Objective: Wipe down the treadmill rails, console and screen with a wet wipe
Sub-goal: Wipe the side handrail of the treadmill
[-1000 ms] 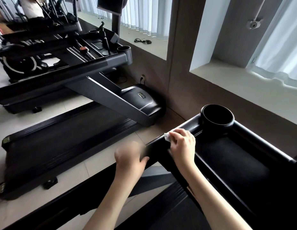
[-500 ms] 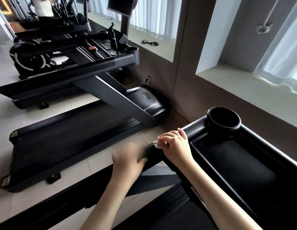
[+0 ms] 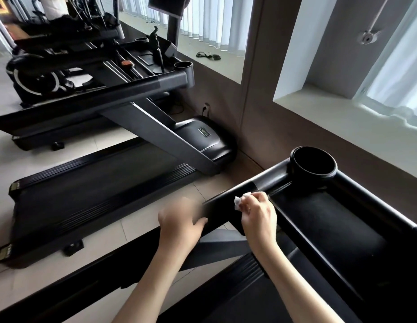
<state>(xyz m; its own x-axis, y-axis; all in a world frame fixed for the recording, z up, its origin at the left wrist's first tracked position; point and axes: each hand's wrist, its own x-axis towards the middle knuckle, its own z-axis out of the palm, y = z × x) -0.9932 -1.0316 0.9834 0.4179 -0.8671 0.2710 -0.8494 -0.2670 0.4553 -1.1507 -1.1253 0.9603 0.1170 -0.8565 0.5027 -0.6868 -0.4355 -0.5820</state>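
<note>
- Right grip [image 3: 258, 214] pinches the wet wipe [image 3: 237, 202] against the rail [image 3: 226, 202], at the console tray [image 3: 319, 217] left corner, near the cup holder [image 3: 313, 163].
- Left grip [image 3: 179, 221] at the rail, fingers blurred; can't tell whether it clasps.

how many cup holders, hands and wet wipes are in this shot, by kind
cup holders: 3
hands: 2, left hand and right hand
wet wipe: 1, pinched in the right hand
total: 6

Head camera, close, facing down-forward over treadmill rail [image 3: 219, 208].
</note>
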